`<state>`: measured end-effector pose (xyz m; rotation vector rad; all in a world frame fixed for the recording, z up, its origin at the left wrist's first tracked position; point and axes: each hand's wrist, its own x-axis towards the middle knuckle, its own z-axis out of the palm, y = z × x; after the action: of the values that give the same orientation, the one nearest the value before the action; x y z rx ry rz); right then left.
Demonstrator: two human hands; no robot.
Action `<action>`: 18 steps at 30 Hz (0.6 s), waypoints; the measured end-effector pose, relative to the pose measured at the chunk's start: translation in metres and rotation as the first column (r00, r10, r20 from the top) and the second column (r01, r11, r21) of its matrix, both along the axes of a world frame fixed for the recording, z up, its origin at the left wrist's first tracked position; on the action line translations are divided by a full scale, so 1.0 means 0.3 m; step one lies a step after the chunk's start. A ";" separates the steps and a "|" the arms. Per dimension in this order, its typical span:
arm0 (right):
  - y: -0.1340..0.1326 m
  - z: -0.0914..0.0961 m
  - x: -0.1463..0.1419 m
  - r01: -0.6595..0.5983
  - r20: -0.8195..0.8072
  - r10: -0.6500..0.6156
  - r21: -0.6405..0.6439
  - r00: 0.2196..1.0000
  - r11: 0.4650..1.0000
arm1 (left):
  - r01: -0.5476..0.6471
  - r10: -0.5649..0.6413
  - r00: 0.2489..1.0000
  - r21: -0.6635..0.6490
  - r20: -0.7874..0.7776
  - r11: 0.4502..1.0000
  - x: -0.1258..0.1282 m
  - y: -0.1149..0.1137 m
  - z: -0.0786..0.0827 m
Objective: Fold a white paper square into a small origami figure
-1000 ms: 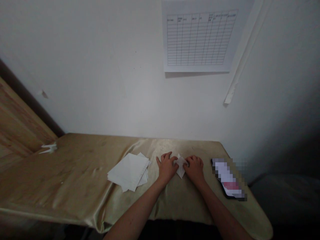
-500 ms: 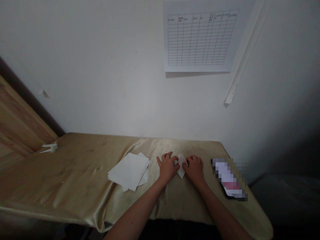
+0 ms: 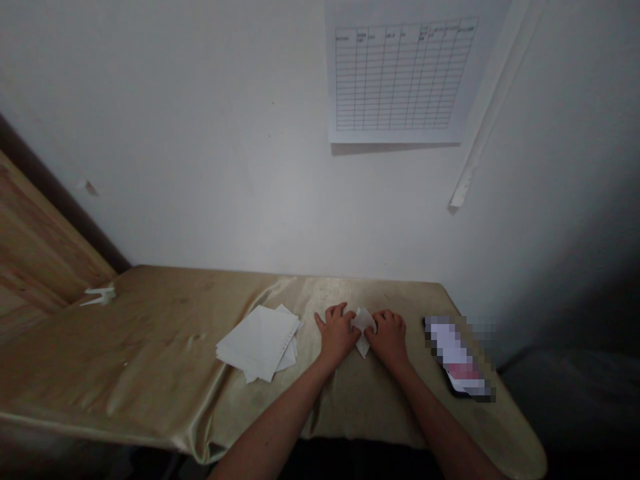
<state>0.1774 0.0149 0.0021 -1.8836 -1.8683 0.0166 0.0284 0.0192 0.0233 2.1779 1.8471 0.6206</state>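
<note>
A small folded piece of white paper [image 3: 363,328] lies on the table, which is covered with a golden cloth [image 3: 150,347]. My left hand [image 3: 336,333] presses on the paper's left side with fingers curled. My right hand [image 3: 389,335] holds the paper's right side, fingers bent over its edge. Both hands pinch the paper between them; its lower tip points toward me.
A loose stack of white sheets [image 3: 260,343] lies left of my hands. A phone [image 3: 457,357] rests at the table's right end. A small white folded paper figure [image 3: 100,295] sits at the far left by a wooden board. A ruled chart [image 3: 400,73] hangs on the wall.
The paper's upper point has been folded down, so the piece looks shorter and rounder at the top. My hands stayed in place.
</note>
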 end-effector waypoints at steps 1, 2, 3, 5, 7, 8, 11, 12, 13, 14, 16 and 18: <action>0.000 0.000 0.003 -0.007 -0.007 0.007 -0.001 1.000 1.000 | 0.002 -0.002 1.000 0.006 0.003 1.000 -0.001 0.000 -0.002; -0.001 0.000 0.006 -0.018 -0.016 0.018 -0.004 1.000 1.000 | 0.002 -0.002 1.000 0.012 0.007 1.000 -0.003 0.001 -0.005; -0.001 0.000 0.010 -0.029 -0.024 0.029 -0.007 0.999 1.000 | 0.002 -0.002 1.000 0.014 0.011 1.000 -0.004 0.001 -0.007; -0.003 -0.001 0.016 -0.049 -0.038 0.048 -0.016 0.998 0.999 | 0.000 0.000 1.000 0.010 0.018 1.000 -0.007 0.002 -0.011; -0.005 -0.002 0.020 -0.058 -0.043 0.057 -0.018 0.997 0.998 | 0.001 -0.001 1.000 0.002 0.021 1.000 -0.009 0.003 -0.011; -0.005 -0.002 0.021 -0.058 -0.041 0.058 -0.016 0.997 0.998 | 0.005 -0.005 1.000 -0.001 0.019 1.000 -0.009 0.003 -0.010; -0.004 -0.001 0.020 -0.051 -0.030 0.050 -0.021 0.998 0.998 | 0.013 -0.013 1.000 -0.009 0.009 1.000 -0.010 0.004 -0.006; -0.003 0.000 0.019 -0.047 -0.026 0.046 -0.025 0.999 0.999 | 0.013 -0.013 1.000 -0.015 0.007 1.000 -0.010 0.004 -0.004; -0.002 0.000 0.018 -0.043 -0.024 0.043 -0.029 0.999 0.999 | 0.012 -0.012 1.000 -0.022 0.005 1.000 -0.010 0.004 -0.003; -0.001 0.000 0.016 -0.039 -0.023 0.039 -0.031 0.999 0.999 | 0.010 -0.010 1.000 -0.028 0.003 1.000 -0.010 0.004 -0.002; 0.002 0.000 0.014 -0.030 -0.027 0.029 -0.033 0.999 0.999 | 0.006 -0.006 1.000 -0.033 0.004 0.999 -0.009 0.005 0.000; 0.004 -0.003 0.014 -0.021 -0.033 0.020 -0.037 0.999 0.999 | 0.001 -0.001 1.000 -0.032 0.007 1.000 -0.008 0.006 0.002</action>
<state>0.1815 0.0161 0.0013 -1.8772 -1.8779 0.0887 0.0261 0.0210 0.0238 2.1541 1.8392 0.5942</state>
